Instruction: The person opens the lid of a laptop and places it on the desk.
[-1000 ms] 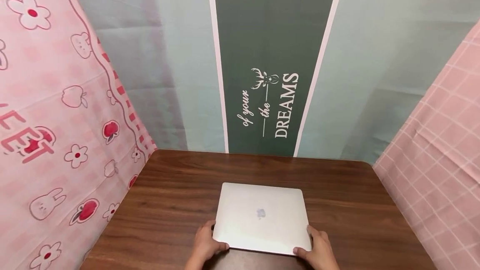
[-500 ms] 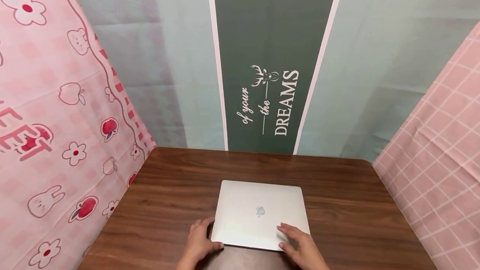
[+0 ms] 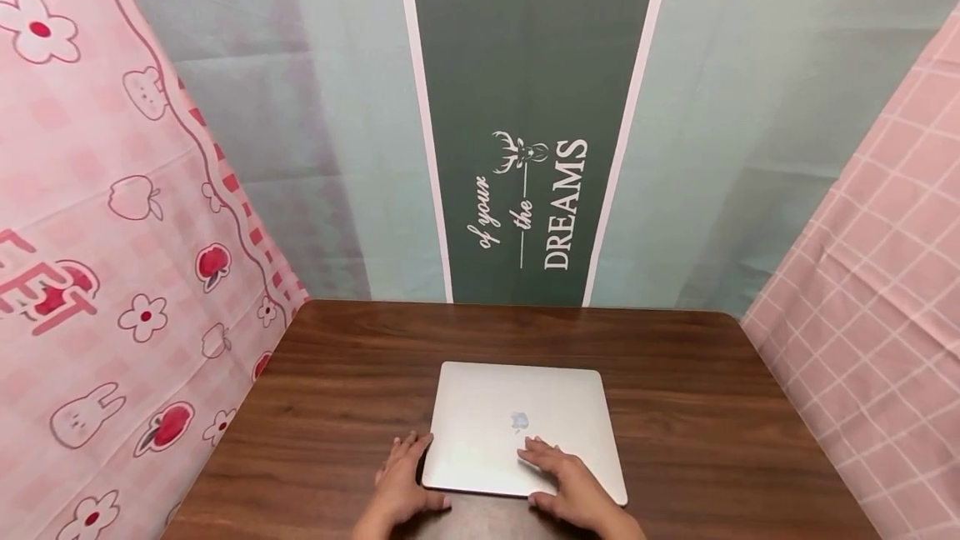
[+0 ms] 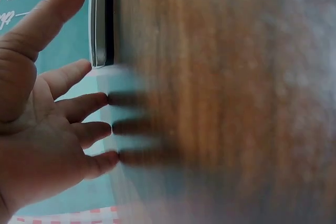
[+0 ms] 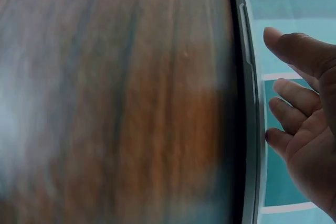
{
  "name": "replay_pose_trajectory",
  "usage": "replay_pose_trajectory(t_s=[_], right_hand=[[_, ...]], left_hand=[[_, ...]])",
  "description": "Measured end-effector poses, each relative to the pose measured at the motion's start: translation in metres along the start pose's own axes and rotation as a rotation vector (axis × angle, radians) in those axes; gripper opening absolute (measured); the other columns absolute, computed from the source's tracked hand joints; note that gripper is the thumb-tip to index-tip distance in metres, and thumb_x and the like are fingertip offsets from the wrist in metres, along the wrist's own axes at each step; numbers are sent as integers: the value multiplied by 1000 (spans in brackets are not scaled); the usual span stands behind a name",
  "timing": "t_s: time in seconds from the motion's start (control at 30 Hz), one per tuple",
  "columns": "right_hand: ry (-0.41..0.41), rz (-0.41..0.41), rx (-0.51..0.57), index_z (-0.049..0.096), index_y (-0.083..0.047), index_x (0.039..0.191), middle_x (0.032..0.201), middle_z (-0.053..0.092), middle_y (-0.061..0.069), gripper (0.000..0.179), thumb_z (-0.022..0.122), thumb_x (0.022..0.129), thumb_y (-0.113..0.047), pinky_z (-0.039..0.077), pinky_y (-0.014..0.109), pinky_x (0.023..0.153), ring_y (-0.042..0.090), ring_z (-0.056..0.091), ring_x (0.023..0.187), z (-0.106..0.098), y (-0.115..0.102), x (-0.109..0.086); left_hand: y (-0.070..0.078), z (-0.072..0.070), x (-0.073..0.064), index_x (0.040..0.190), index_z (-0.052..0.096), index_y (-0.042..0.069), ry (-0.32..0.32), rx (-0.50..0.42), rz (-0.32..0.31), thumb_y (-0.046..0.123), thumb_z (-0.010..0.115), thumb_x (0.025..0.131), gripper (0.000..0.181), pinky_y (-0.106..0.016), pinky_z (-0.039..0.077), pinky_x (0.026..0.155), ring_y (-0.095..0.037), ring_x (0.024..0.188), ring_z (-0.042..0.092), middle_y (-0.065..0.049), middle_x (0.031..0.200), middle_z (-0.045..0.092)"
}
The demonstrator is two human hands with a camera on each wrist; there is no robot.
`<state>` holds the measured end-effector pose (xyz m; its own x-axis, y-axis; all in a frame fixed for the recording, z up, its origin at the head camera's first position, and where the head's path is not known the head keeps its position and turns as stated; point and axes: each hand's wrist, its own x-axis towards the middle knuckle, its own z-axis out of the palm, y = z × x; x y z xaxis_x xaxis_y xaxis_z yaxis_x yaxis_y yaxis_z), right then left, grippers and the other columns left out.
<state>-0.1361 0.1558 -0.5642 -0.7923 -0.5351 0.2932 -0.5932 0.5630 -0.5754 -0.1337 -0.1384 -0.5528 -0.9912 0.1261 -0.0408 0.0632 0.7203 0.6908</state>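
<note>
A silver laptop (image 3: 480, 407) with an apple logo lies closed on the wooden table, its front edge towards me. My left hand (image 3: 401, 482) is at its near left corner, fingers extended and spread. In the left wrist view those fingertips come down to the tabletop beside the laptop corner (image 4: 101, 30), and the thumb is apart from it. Over the front right part of the lid is my right hand (image 3: 573, 490), fingers loosely extended. The right wrist view has the laptop's front edge (image 5: 251, 108) with its opening notch; one fingertip there seems to meet the lid.
Brown wooden tabletop (image 3: 337, 390) surrounds the laptop. A pale green cloth with a dark printed panel (image 3: 532, 107) hangs behind the table. Pink patterned cloth (image 3: 172, 273) stands at the left side, and pink checked cloth (image 3: 862, 273) at the right.
My right hand has let go of the laptop's right corner and moved left over the lid. My left hand has loosened from the left corner and spread its fingers. The laptop has barely shifted.
</note>
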Motion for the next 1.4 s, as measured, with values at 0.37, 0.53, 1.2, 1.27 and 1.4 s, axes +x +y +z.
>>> replay_pose_trajectory(t_s=[0.37, 0.53, 1.2, 1.27, 1.4], right_hand=[[-159, 58, -71, 60, -2, 122, 131, 51, 17, 58, 78, 68, -14, 26, 61, 97, 34, 39, 126, 7, -4, 12], [-175, 51, -90, 63, -3, 119, 131, 51, 18, 54, 78, 69, -15, 26, 60, 97, 33, 39, 126, 8, -4, 14], [-124, -127, -129, 66, -3, 114, 122, 57, 17, 41, 71, 73, -5, 41, 47, 93, 33, 49, 118, 4, -10, 14], [-104, -160, -147, 66, -2, 113, 120, 59, 18, 40, 71, 73, -4, 43, 45, 92, 34, 51, 116, 2, -12, 15], [-69, -215, -196, 67, -1, 110, 116, 61, 19, 37, 71, 73, -3, 45, 43, 89, 33, 54, 112, -2, -16, 15]], left_hand=[[-3, -1, 4, 128, 54, 6, -16, 14, -62, 20, 89, 50, 87, -76, 8, 88, -55, 128, 15, -31, 138, 34], [-4, -1, 4, 127, 56, 7, -3, 39, -58, 16, 88, 51, 83, -75, 11, 88, -55, 128, 18, -29, 138, 36], [-3, -2, 6, 124, 58, 5, -8, 72, -94, 26, 87, 53, 79, -73, 12, 91, -53, 128, 19, -27, 139, 37], [-3, -3, 6, 124, 58, 5, -4, 80, -99, 26, 87, 54, 79, -73, 13, 92, -53, 128, 20, -27, 138, 37], [-1, -3, 6, 123, 58, 4, 4, 81, -103, 26, 87, 53, 79, -72, 14, 92, -52, 128, 21, -26, 138, 38]])
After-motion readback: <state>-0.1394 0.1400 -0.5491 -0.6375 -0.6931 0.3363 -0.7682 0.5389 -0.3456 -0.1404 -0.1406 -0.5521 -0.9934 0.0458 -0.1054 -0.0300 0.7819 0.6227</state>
